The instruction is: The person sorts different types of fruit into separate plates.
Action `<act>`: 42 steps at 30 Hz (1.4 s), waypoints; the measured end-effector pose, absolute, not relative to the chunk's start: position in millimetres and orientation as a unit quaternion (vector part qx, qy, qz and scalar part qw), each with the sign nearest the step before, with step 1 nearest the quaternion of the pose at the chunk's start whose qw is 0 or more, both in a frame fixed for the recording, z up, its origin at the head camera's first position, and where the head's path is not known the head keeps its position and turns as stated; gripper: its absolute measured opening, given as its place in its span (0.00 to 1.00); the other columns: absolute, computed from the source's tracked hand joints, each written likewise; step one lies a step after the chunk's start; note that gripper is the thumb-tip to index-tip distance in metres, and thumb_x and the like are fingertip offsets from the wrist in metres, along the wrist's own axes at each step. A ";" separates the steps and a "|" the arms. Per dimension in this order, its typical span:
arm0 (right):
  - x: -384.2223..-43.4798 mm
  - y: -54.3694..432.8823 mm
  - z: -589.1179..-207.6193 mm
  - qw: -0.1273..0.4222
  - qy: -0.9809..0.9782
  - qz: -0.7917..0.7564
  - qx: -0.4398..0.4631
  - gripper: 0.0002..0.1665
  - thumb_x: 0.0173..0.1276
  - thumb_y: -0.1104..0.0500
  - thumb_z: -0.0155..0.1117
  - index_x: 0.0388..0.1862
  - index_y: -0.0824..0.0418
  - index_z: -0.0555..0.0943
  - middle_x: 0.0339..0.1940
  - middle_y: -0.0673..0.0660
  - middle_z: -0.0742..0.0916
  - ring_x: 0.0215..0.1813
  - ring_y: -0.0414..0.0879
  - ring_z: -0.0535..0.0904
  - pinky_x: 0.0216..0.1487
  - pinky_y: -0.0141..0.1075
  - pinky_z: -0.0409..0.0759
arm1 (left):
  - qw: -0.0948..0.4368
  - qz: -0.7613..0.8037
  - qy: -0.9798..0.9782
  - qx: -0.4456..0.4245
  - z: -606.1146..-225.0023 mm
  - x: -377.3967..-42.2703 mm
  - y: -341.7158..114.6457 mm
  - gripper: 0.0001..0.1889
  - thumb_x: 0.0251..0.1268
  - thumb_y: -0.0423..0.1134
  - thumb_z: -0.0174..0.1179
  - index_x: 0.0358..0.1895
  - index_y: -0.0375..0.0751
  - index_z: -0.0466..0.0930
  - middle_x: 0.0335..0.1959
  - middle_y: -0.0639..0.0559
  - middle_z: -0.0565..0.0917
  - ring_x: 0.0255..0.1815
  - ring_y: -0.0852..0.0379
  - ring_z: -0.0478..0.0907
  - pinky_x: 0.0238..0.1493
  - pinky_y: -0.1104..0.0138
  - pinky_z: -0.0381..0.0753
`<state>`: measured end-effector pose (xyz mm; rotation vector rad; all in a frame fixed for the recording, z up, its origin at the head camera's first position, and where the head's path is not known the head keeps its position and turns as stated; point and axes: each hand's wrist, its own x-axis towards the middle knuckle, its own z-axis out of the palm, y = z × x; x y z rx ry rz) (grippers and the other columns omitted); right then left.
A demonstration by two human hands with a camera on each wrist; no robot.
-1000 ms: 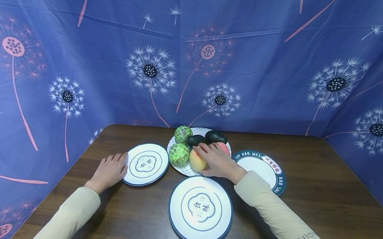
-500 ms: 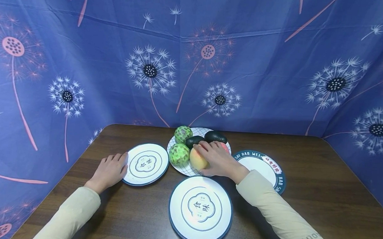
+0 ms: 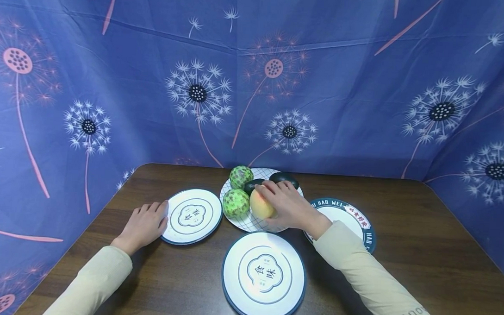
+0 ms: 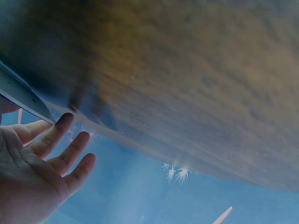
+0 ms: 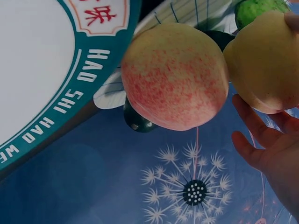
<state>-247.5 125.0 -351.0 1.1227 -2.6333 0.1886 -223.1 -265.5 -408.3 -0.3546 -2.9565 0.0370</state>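
Note:
My right hand (image 3: 288, 206) grips a yellow peach (image 3: 261, 204) over the checked white plate (image 3: 241, 223); thumb and fingers lie on its sides. Beside it in the right wrist view is a red-flushed peach (image 5: 175, 77), hidden behind the hand in the head view. Two mottled green round fruits (image 3: 235, 203) and two dark avocados (image 3: 283, 178) sit on the same plate. At the left, my left hand (image 3: 145, 225) touches the rim of a blue-edged white plate (image 3: 196, 202). Its fingers (image 4: 70, 154) look spread and loosely straight in the left wrist view.
A blue-edged white plate (image 3: 264, 297) lies at the front middle of the brown wooden table (image 3: 424, 228). To the right lies a green-rimmed plate (image 3: 370, 238), partly under the right sleeve (image 3: 368, 277). A blue dandelion-print cloth (image 3: 341, 105) hangs behind.
The yellow peach has risen slightly in my right hand, which has shifted a little up and right. The red-flushed peach has gone out of sight behind that hand. My left hand stays put.

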 end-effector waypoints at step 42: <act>-250.4 72.9 -317.6 0.200 -0.873 0.074 0.439 0.50 0.45 0.43 0.71 0.66 0.53 0.62 0.61 0.56 0.72 0.57 0.52 0.69 0.60 0.47 0.66 | 0.103 0.007 -0.986 -0.130 -409.1 -219.8 -266.4 0.26 0.63 0.42 0.48 0.61 0.29 0.64 0.53 0.33 0.75 0.54 0.32 0.69 0.53 0.40 0.66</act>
